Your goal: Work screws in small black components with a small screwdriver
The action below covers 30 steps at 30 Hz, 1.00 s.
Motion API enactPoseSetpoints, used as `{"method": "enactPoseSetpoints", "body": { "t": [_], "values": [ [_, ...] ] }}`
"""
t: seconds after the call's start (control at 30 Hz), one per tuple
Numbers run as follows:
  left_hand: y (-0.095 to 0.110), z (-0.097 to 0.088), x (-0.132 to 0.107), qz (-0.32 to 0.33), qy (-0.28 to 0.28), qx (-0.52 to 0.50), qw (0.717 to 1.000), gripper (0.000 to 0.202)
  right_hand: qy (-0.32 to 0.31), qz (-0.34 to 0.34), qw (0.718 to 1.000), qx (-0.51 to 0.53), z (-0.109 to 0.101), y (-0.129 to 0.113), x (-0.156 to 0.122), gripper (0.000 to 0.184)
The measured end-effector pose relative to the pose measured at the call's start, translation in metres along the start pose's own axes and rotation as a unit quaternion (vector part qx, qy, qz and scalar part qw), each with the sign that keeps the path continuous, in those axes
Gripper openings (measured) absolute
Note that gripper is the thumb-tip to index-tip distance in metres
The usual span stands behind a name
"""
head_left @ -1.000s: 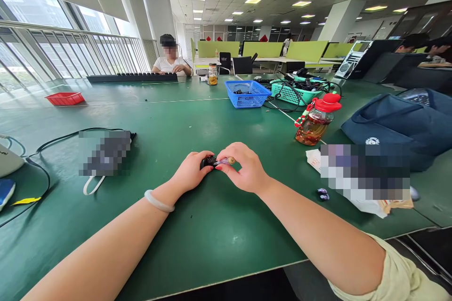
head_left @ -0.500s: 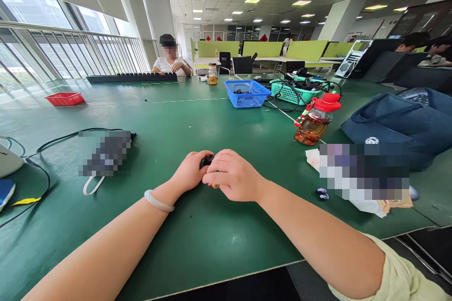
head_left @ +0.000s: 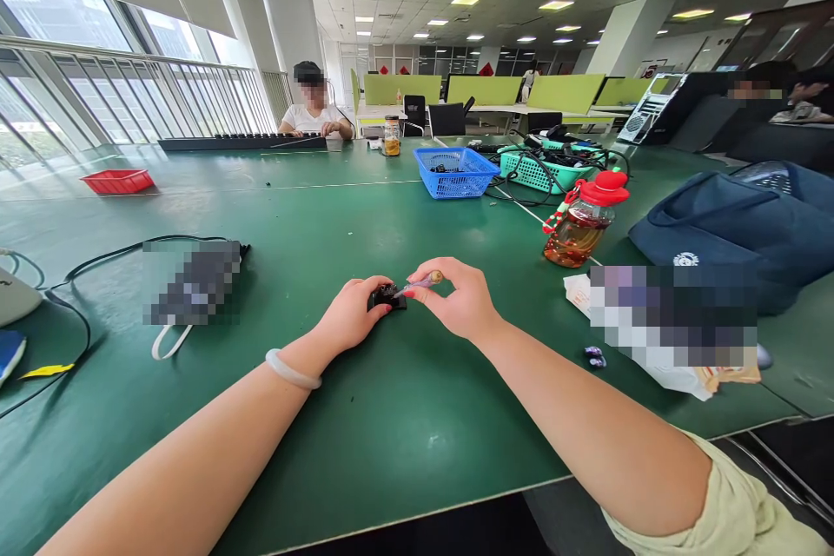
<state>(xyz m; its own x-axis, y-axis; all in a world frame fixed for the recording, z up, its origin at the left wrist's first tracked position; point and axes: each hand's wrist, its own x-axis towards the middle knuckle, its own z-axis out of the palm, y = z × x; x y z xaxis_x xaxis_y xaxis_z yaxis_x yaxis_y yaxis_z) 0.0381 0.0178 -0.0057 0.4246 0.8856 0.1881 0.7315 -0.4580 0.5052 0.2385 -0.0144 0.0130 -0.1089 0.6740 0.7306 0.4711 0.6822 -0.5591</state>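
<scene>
My left hand (head_left: 352,314) rests on the green table (head_left: 365,434) and pinches a small black part (head_left: 387,296) against the mat. My right hand (head_left: 456,300) is closed on a small screwdriver (head_left: 423,281) with a purple shaft and a pale cap, its tip pointing left into the black part. Both hands meet near the table's middle, and a pale bangle (head_left: 292,372) circles my left wrist.
A red-lidded bottle (head_left: 582,226) of amber drink stands right of my hands, beside a dark blue bag (head_left: 736,226). Blue (head_left: 456,172) and green (head_left: 538,171) baskets sit further back, a red tray (head_left: 118,182) far left. Cables lie at left. A person sits at the far end.
My right hand rolled over the black part, hiding the screwdriver, then turned back so the tool shows again, angled into the part. My left hand stayed put.
</scene>
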Motion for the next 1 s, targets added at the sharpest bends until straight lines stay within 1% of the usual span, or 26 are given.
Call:
{"method": "enactPoseSetpoints", "body": {
  "t": [0.2, 0.3, 0.4, 0.57, 0.77, 1.0],
  "values": [
    [-0.002, 0.000, 0.000, 0.006, -0.003, 0.001, 1.000, 0.034, 0.015, 0.018, 1.000, -0.016, 0.002, -0.003, 0.001, 0.019],
    [-0.003, 0.000, -0.001, 0.005, -0.001, 0.001, 1.000, 0.034, 0.024, 0.037, 0.999, 0.022, 0.000, -0.003, 0.002, 0.017],
    [-0.003, 0.000, -0.002, 0.005, 0.002, -0.003, 1.000, 0.034, 0.049, 0.074, 0.993, 0.072, -0.003, 0.000, 0.004, 0.016],
    [-0.002, -0.001, -0.002, -0.003, -0.003, -0.007, 1.000, 0.033, 0.061, 0.125, 0.982, 0.127, -0.003, 0.012, 0.005, 0.021],
    [-0.003, 0.000, -0.002, -0.007, -0.004, -0.011, 1.000, 0.034, 0.069, 0.181, 0.959, 0.205, -0.001, 0.020, 0.007, 0.030],
    [-0.002, -0.001, -0.002, -0.016, -0.007, -0.008, 1.000, 0.035, 0.101, 0.264, 0.916, 0.284, 0.004, 0.033, 0.009, 0.037]
  ]
}}
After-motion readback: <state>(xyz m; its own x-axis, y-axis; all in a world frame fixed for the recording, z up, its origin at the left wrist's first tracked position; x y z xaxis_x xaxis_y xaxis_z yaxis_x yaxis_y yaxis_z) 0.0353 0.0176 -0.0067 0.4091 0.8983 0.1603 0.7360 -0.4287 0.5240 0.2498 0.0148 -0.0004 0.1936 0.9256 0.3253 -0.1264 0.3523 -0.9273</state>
